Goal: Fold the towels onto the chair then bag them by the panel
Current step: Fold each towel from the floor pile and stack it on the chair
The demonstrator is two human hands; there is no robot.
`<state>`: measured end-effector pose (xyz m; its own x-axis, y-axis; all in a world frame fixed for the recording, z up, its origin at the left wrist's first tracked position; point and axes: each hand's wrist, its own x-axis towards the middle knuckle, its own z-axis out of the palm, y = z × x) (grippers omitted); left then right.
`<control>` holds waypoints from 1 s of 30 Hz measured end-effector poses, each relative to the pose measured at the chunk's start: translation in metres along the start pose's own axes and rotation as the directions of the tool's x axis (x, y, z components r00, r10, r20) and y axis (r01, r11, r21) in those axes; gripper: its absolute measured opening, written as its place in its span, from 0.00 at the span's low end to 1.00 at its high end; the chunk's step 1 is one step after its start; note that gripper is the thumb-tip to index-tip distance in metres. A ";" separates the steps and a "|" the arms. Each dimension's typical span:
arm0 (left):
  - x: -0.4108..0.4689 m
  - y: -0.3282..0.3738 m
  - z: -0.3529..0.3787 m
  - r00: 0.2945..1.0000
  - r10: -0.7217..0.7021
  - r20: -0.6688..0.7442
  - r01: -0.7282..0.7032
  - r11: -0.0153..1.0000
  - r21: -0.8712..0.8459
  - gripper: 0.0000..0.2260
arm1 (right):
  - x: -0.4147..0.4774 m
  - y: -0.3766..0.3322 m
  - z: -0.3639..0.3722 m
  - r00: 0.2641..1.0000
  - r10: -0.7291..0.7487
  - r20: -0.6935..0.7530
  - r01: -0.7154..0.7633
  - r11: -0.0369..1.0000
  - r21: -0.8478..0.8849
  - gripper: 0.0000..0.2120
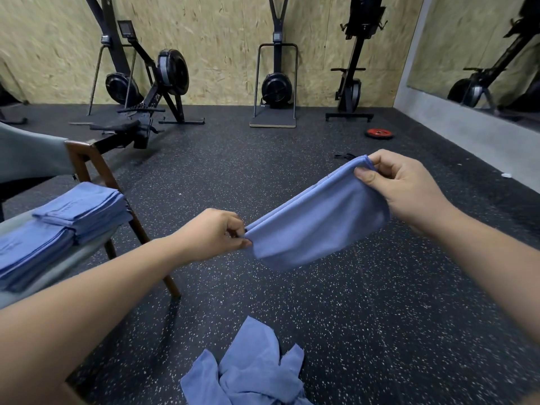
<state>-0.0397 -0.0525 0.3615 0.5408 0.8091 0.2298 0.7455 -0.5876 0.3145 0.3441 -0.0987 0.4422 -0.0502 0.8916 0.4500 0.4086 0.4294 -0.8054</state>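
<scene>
A blue towel [315, 223], folded to a narrow band, hangs stretched in the air between my hands. My left hand [213, 232] pinches its near end and my right hand [400, 185] pinches its far upper end. At the left stands a wooden-legged chair [96, 168] with two stacks of folded blue towels [84, 209] on its pale seat. Loose, crumpled blue towels [254, 372] lie on the dark speckled floor below my arms.
Rowing machines and ski-type trainers [274, 83] line the chipboard back wall. A red weight plate [379, 133] lies on the floor at the right, near a grey ledge under a wall mirror. A rower rail [122, 133] reaches behind the chair.
</scene>
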 end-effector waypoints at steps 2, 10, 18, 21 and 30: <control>-0.001 -0.003 -0.005 0.999 0.003 -0.045 -0.003 1.000 -0.002 0.10 | 0.003 0.009 -0.003 0.999 0.026 -0.032 -0.026 1.000 0.012 0.05; -0.001 0.003 -0.024 0.988 -0.128 -0.087 0.127 0.992 -0.018 0.10 | 0.008 0.028 -0.005 0.995 0.091 -0.047 -0.091 0.996 0.009 0.08; 0.001 0.012 -0.031 0.938 -0.290 -0.191 0.147 0.829 -0.539 0.10 | 0.009 0.039 -0.007 0.986 0.128 -0.111 -0.123 0.991 0.045 0.11; 0.000 0.008 -0.032 0.931 -0.317 -0.183 0.189 0.844 -0.502 0.10 | 0.009 0.039 -0.006 0.989 0.117 -0.092 -0.111 0.992 0.062 0.16; 0.001 0.019 -0.038 0.940 -0.310 -0.142 0.198 0.835 -0.513 0.09 | 0.013 0.036 -0.002 0.984 0.123 -0.131 -0.121 0.992 0.027 0.07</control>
<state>-0.0403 -0.0631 0.4023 0.2219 0.9426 0.2497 0.5295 -0.3315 0.7809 0.3596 -0.0716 0.4196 0.1203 0.9113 0.3937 0.3865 0.3223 -0.8642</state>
